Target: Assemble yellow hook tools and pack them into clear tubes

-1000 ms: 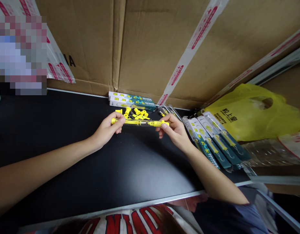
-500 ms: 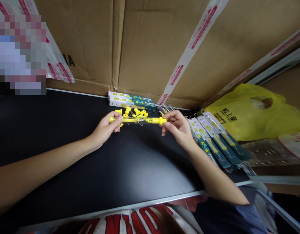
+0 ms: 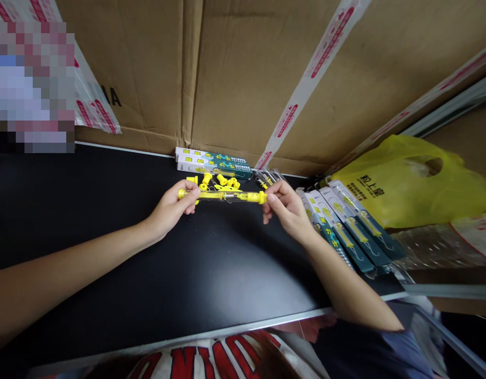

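Observation:
I hold a long clear tube with yellow ends [image 3: 223, 196] level above the black table [image 3: 109, 252]. My left hand [image 3: 172, 207] pinches its left yellow end. My right hand [image 3: 285, 205] pinches the right yellow cap with fingertips. Just behind the tube lies a small heap of loose yellow plastic parts [image 3: 219, 182]. Both hands hover a little above the tabletop, near its far edge.
Green-and-white packaged items [image 3: 213, 162] lie against the cardboard boxes [image 3: 243, 79] at the back. A fanned row of the same packages [image 3: 345, 226] lies to the right, beside a yellow plastic bag [image 3: 408, 184]. Clear sleeves [image 3: 269, 178] rest near my right hand.
My right hand slid from gripping along the tube's right part to pinching its very end. The tube rose slightly and stayed level. My left hand barely moved.

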The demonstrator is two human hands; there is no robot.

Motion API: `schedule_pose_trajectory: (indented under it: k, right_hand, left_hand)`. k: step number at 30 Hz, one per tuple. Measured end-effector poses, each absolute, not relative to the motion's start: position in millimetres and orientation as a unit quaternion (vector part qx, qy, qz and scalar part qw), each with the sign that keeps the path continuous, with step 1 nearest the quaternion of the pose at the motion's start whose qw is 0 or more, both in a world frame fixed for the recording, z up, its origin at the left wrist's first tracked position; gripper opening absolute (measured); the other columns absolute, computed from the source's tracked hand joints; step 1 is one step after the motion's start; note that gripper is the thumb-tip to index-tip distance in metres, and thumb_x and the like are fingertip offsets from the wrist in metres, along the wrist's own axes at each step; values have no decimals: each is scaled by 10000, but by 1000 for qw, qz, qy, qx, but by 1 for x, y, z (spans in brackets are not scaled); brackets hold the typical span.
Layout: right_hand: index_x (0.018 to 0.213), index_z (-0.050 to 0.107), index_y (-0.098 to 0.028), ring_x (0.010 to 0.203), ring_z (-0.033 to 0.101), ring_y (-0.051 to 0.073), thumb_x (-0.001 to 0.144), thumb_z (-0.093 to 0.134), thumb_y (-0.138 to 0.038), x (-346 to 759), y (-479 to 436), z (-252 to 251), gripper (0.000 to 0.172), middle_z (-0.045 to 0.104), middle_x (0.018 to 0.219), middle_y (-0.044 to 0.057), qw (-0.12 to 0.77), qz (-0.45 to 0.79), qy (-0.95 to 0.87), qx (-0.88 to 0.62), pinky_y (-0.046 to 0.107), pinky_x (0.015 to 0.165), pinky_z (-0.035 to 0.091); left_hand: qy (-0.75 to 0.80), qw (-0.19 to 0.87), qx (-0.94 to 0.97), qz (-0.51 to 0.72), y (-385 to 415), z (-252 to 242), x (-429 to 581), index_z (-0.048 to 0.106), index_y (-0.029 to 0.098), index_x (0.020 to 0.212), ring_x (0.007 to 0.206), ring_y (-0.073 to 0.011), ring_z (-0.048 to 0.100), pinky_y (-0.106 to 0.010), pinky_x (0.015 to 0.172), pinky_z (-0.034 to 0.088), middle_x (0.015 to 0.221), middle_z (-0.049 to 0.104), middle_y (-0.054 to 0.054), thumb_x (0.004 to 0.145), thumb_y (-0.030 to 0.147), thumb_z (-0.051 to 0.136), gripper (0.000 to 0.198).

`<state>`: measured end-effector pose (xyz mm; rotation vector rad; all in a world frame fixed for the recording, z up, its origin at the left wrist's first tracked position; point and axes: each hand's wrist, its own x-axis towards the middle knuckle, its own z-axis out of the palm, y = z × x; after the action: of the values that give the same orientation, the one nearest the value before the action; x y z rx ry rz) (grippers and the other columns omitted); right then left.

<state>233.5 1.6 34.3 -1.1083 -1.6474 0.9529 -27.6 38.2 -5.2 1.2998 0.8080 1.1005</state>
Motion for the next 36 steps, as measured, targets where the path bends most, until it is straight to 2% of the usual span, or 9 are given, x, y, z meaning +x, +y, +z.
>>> schedule_pose_trajectory:
  k: [6,9,12,14,19,24,29,34,36]
  right_hand:
    - [756,479,-207,500,482,94,954,374,-526,235,1,28,391,485,636,-19,416,322,-706,-474,218,437,436]
    - [923,475,-235,545,491,97,913,501,-487,233,0,31,254,521,769,-11,452,330,-687,-464,214,431,451]
    - [1031,408,-277,598,499,104,829,644,-430,229,0,35,346,514,894,-5,497,341,-665,-441,214,431,473]
    - [1022,398,-281,596,493,109,830,641,-425,227,-1,36,342,505,869,-7,501,335,-667,-439,222,440,483]
    - [1023,425,-278,522,469,110,915,517,-435,229,-1,30,211,453,707,-32,473,328,-676,-459,232,431,457]
    - [1051,429,-278,553,460,103,892,555,-426,231,-2,29,251,491,827,-9,469,350,-679,-444,227,424,444]
    - [1050,438,-274,485,432,96,936,497,-387,232,-1,28,171,420,668,-47,456,345,-686,-450,228,425,415]
    - [1047,452,-272,514,436,92,906,541,-413,233,-1,28,218,468,756,-26,471,348,-677,-446,221,410,415]
    - [1059,447,-273,506,439,93,904,552,-403,233,-1,29,228,466,705,-40,462,352,-682,-445,212,415,417]
  left_hand:
    - [348,583,564,471,38,-5,-27,523,182,839,516,-80,399,-229,577,390,560,407,68,860,335,577,163]
    - [348,583,561,473,39,-4,-27,520,182,839,518,-79,402,-227,575,385,555,401,70,865,328,572,157]
    - [350,583,561,473,39,-4,-26,515,183,835,512,-79,398,-231,567,378,559,402,71,859,329,577,160]
    - [351,582,562,471,39,-4,-26,514,183,834,510,-79,396,-234,568,377,566,406,70,855,335,581,168]
    - [359,576,570,463,38,-5,-27,521,181,850,525,-81,418,-230,552,364,585,423,66,845,344,594,179]
    - [361,573,572,463,38,-6,-27,523,178,852,527,-80,422,-229,552,364,590,431,63,851,331,585,164]
    - [356,572,577,462,38,-6,-27,525,180,845,525,-79,421,-229,549,372,597,435,62,843,328,596,165]
    - [356,569,577,465,39,-6,-27,527,180,841,519,-81,424,-231,542,370,587,435,62,837,340,606,178]
    - [356,570,577,464,39,-6,-27,524,179,844,523,-81,425,-229,542,369,587,436,63,837,338,607,179]
